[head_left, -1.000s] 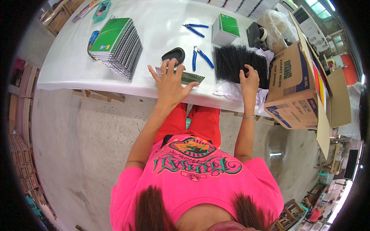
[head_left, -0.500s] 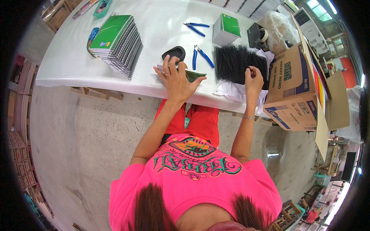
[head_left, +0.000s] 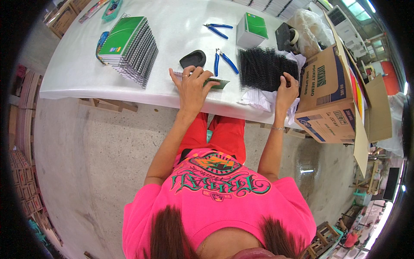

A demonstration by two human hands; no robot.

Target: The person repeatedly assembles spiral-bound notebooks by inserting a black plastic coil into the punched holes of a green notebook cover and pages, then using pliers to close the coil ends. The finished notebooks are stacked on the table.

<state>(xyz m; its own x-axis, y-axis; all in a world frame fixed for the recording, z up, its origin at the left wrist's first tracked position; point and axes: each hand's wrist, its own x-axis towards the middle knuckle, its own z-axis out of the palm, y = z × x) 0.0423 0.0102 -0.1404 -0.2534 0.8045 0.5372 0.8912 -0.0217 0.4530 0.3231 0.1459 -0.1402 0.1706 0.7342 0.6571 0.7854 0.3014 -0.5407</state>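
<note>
My left hand (head_left: 192,91) is closed over a small green-covered notebook (head_left: 221,83) near the table's front edge, hiding much of it. Its fingers bend down over the top and the thumb presses the near side. My right hand (head_left: 287,93) is at the right end of a pile of black spiral binding coils (head_left: 261,69). Those fingers are curled together; whatever they pinch is too small to make out. Just beyond the left hand lies a black rounded holder (head_left: 192,59). Blue-handled cutting pliers (head_left: 226,62) rest between it and the coils.
A stack of spiral-bound green notebooks (head_left: 129,47) stands at the left. Farther back are a second pair of blue pliers (head_left: 219,30) and a block of green notebooks (head_left: 252,31). An open cardboard box (head_left: 330,93) borders the right side, behind white crumpled cloth (head_left: 258,100).
My left hand has settled lower over the notebook, which now lies flatter. My right hand has shifted slightly right, its fingers moving lower at the end of the coil pile.
</note>
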